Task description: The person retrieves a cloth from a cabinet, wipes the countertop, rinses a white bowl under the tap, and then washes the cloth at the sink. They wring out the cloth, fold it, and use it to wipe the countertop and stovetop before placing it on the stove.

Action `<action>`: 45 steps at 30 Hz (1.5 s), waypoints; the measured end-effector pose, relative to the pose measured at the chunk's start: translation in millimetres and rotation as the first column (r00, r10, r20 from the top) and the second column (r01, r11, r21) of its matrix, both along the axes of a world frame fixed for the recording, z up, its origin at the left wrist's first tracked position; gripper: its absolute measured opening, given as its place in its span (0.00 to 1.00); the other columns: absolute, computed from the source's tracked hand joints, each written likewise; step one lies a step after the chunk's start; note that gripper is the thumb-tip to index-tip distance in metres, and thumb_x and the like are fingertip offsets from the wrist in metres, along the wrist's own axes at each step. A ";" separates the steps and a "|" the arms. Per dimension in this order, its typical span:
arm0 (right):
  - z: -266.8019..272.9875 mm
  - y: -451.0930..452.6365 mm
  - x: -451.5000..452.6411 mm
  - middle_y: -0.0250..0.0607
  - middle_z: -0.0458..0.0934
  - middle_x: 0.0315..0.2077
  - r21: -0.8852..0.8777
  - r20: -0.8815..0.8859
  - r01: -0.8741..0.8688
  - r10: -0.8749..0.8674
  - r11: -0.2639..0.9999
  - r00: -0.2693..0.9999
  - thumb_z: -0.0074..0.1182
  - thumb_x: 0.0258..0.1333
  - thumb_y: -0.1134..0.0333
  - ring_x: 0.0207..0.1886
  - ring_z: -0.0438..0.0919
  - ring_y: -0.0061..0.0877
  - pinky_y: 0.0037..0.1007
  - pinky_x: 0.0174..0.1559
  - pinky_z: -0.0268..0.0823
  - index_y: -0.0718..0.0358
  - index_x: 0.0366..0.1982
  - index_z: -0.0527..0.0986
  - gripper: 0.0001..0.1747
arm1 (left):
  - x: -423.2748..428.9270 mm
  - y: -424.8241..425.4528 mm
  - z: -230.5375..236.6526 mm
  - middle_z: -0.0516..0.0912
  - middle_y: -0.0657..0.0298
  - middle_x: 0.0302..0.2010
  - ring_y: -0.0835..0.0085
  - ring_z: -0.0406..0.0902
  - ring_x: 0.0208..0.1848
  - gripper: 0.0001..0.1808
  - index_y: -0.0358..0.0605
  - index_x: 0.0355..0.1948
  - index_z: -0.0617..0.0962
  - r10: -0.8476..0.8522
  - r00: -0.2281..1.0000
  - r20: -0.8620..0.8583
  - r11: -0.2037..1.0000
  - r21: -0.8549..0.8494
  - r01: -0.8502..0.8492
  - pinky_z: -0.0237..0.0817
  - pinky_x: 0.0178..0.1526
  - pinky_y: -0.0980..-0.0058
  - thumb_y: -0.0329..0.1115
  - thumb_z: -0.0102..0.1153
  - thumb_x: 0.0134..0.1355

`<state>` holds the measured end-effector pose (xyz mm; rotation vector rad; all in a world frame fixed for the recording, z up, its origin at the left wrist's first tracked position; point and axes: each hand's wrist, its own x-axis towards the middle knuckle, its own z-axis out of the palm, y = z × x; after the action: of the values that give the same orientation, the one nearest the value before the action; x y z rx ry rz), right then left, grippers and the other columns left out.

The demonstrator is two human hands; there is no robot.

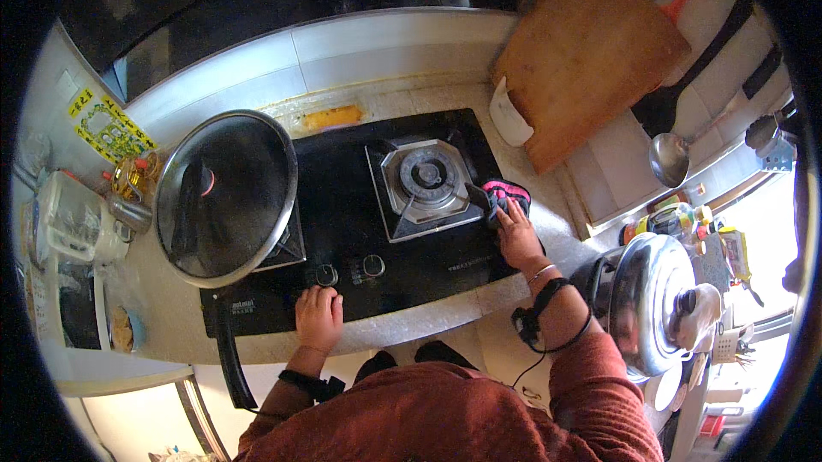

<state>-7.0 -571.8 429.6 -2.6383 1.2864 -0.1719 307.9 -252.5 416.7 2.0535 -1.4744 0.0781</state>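
Observation:
My right hand [519,238] presses a pink and black cloth [507,193] at the right edge of the black glass gas cooktop [340,186]. The cloth touches a pan-support prong beside the right burner [426,173]. At the cooktop's front edge rests my left hand [319,319], fingers loosely bent and nothing seen in it. Just beyond its fingers is the left control knob [326,275]; the second knob [373,265] sits to the right. A lidded frying pan [225,205] covers most of the left burner, its black handle [230,353] pointing towards me.
A wooden cutting board [591,57] leans at the back right, with a white curved piece [510,114] beside it. Spatulas and a ladle [669,159] hang on the right wall. A lidded steel pot [648,301] stands right of my forearm. Plastic containers [77,218] line the left.

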 end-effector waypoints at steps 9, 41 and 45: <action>-5.9 -102.4 47.0 0.58 0.57 0.69 0.168 0.012 -0.072 0.071 0.983 0.997 0.48 0.55 0.74 0.71 0.59 0.52 0.41 0.70 0.57 0.56 0.63 0.70 0.31 | -1.4 -2.2 -2.9 0.77 0.59 0.33 0.55 0.74 0.37 0.06 0.49 0.34 0.76 0.019 0.999 0.043 0.998 0.062 -0.021 0.64 0.41 0.57 0.36 0.61 0.59; 23.9 -191.2 335.6 0.57 0.83 0.39 0.250 -0.164 -0.618 0.662 0.745 0.731 0.47 0.50 0.68 0.44 0.81 0.52 0.49 0.48 0.73 0.66 0.37 0.83 0.17 | -3.1 -2.1 12.4 0.78 0.61 0.32 0.58 0.76 0.35 0.09 0.51 0.34 0.76 0.077 0.997 0.031 0.993 0.090 -0.080 0.67 0.39 0.58 0.37 0.65 0.56; 27.3 -154.7 364.3 0.57 0.83 0.38 0.249 -0.192 -0.647 0.691 0.721 0.697 0.48 0.51 0.67 0.44 0.81 0.52 0.48 0.47 0.73 0.66 0.33 0.83 0.16 | -2.5 -2.2 15.1 0.78 0.61 0.32 0.58 0.76 0.36 0.08 0.51 0.33 0.76 0.069 0.997 0.015 0.991 0.117 -0.071 0.67 0.38 0.58 0.37 0.64 0.56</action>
<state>357.3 -726.6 456.9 -2.8465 0.2696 0.4098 305.4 -254.6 431.8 2.2024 -1.4440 0.0307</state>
